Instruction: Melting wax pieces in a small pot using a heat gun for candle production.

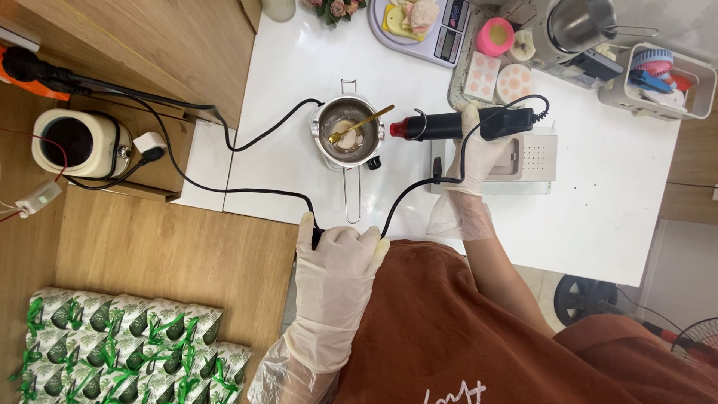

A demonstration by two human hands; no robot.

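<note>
A gloved left hand [334, 278] closes around a black power cord [247, 191], apparently keeping its slack off the table edge. Ahead of it sits a small metal melting pot [345, 133] with a gold spoon [360, 123] resting inside. Just right of the pot, the gloved right hand [479, 153] grips a black heat gun [464, 124], its red nozzle aimed at the pot.

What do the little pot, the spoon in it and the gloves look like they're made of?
Small pot: bare metal, likely steel, going by its grey sheen.
Spoon: gold-coloured metal, shiny.
Gloves on the left hand and right hand: thin, wrinkled, whitish latex or similar.
</note>
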